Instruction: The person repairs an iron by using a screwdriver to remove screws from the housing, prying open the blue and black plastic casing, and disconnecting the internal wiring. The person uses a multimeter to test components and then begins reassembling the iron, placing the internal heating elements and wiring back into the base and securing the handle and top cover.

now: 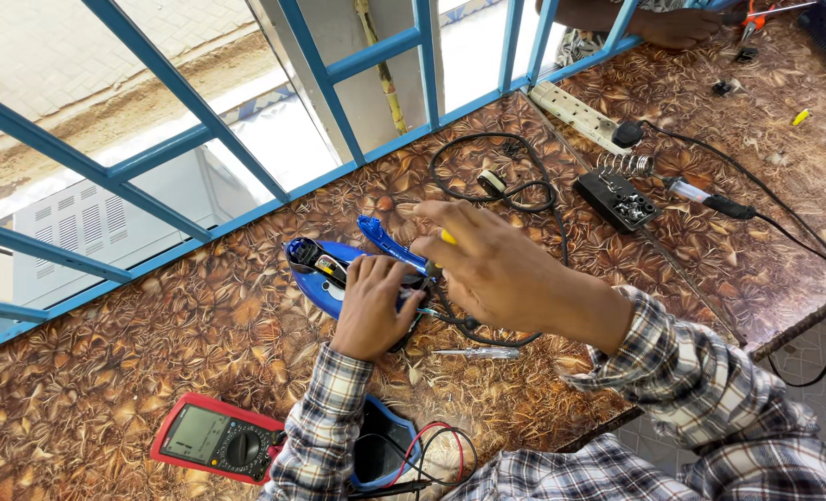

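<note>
Lying lengthwise across the bench, the blue iron [325,269] is pinned by the left hand [371,306] — fingers pressed down — while a yellow-handled screwdriver [442,243] is pinched in the right hand [496,274] just beside it.

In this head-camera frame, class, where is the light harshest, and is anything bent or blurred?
Head view: daylight washes out the ground beyond the blue window bars; those bars bow from wide-angle distortion; the right hand over the blue iron looks slightly soft; the tabletop is evenly lit.
</note>
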